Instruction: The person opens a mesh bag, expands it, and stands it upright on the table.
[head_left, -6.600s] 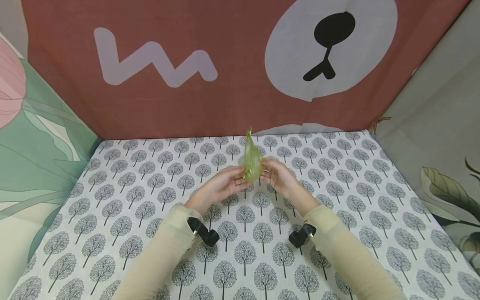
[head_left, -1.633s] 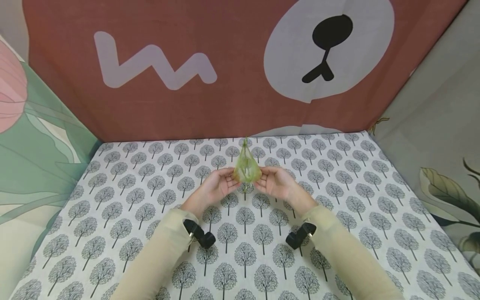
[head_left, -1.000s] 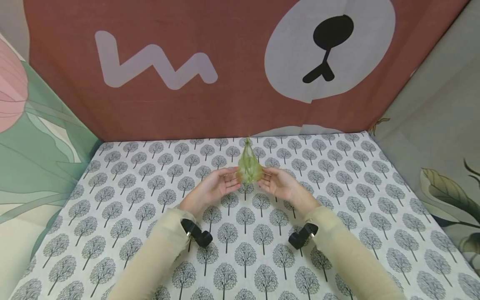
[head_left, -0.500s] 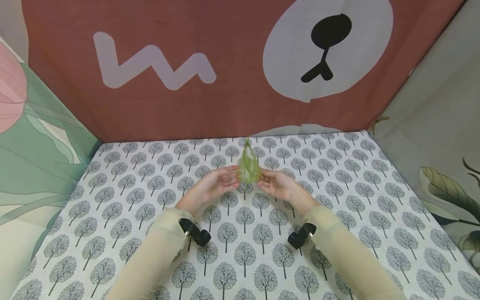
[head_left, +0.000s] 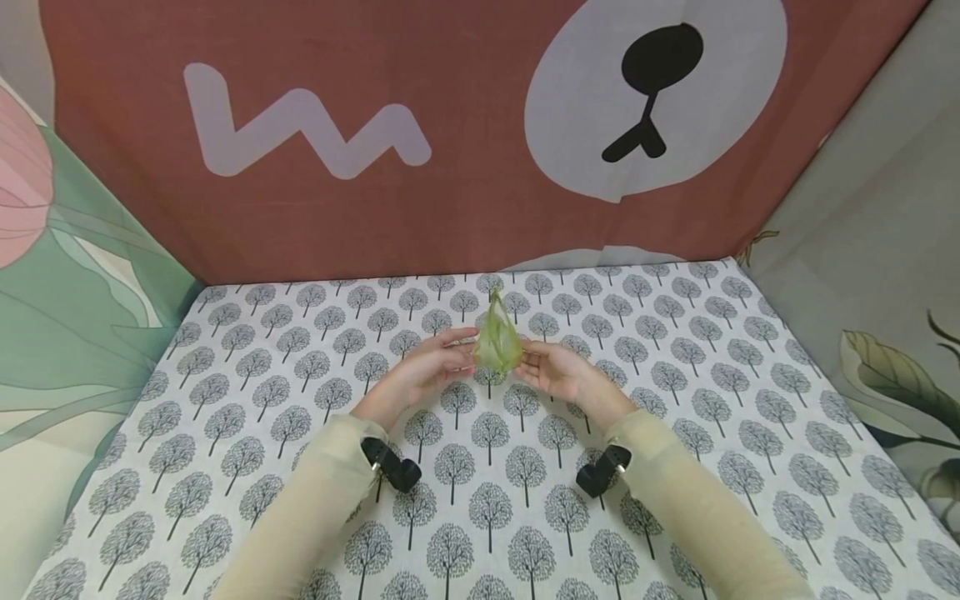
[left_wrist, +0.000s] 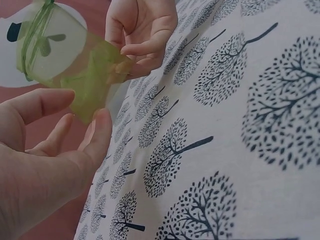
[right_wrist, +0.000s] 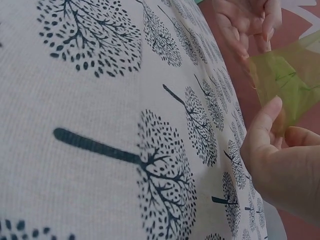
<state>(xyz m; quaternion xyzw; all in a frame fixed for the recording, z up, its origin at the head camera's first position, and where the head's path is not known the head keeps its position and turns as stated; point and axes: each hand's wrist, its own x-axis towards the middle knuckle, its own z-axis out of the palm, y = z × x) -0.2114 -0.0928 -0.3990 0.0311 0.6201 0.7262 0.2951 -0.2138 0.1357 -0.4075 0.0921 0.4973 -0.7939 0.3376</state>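
A small sheer green drawstring pouch [head_left: 498,346] stands between my two hands, its narrow gathered top pointing away and its wide base toward me. My right hand [head_left: 558,372] pinches the pouch's right lower corner between thumb and fingers; in the right wrist view that corner of the pouch [right_wrist: 295,90] lies between the fingertips. At the left lower corner, my left hand [head_left: 423,371] has its fingers spread, the fingertips right at the edge. The left wrist view shows a gap between thumb and index finger of the left hand [left_wrist: 55,155]. Green cords [left_wrist: 37,40] run along the pouch's top.
A white cloth with grey tree prints [head_left: 525,467] covers the table. Behind it rises a red-brown fabric wall [head_left: 480,200], with patterned side panels [head_left: 97,275] at left and right. A black wrist camera [head_left: 390,465] sits on each sleeve.
The pouch has turned from edge-on to face me, then its top has dipped slightly. My left fingers have just loosened and spread at its corner; the right hand stays nearly in place.
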